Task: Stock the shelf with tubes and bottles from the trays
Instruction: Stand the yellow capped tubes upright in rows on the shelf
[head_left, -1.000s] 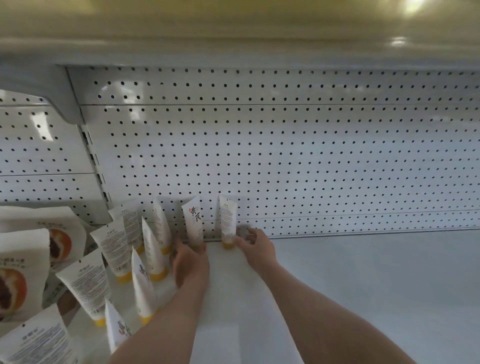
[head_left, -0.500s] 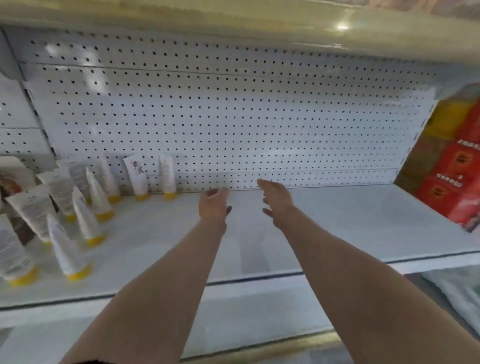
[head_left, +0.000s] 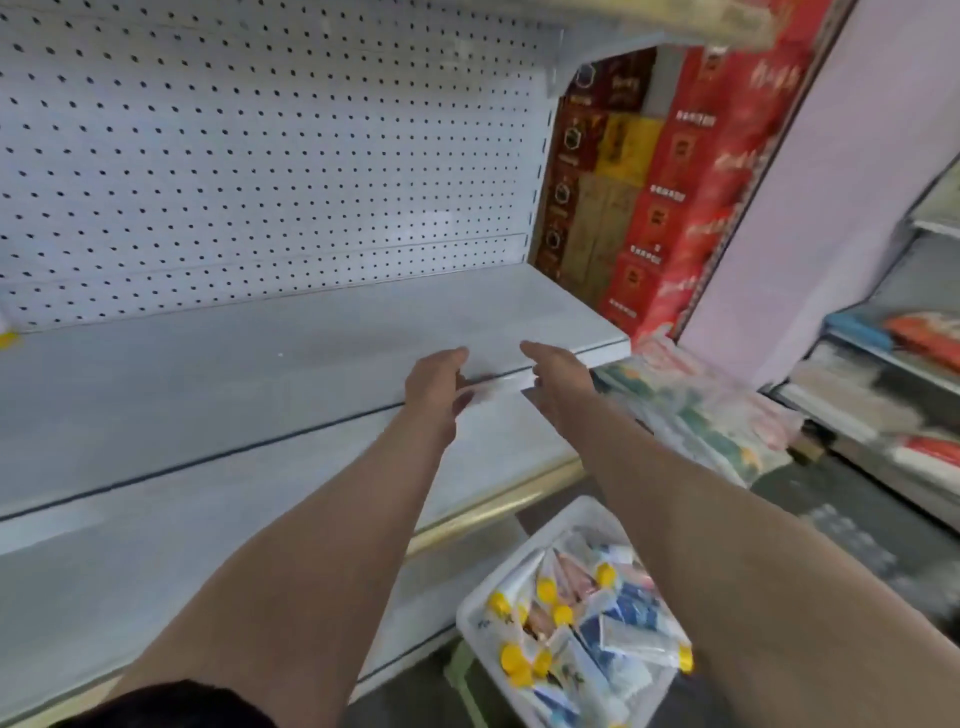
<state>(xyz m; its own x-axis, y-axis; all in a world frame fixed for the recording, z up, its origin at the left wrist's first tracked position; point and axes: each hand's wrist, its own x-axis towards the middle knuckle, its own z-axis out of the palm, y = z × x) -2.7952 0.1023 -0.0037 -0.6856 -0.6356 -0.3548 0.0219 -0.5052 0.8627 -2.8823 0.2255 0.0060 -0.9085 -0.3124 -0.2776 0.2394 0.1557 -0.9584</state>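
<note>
Fingers of both the left hand (head_left: 439, 382) and the right hand (head_left: 558, 374) are loosely extended and hold nothing, hovering over the front edge of the shelf (head_left: 260, 395). Below the shelf's right end sits the white tray (head_left: 566, 525), heaped with tubes (head_left: 582, 623). Best now, I judge, to lower both hands to it and pinch one tube each by the body.

Red and yellow boxes (head_left: 670, 171) stacked at the right end, packets (head_left: 717, 415) piled just below them, a pale wall (head_left: 831, 156) alongside, blurred goods (head_left: 919, 338) far right.
</note>
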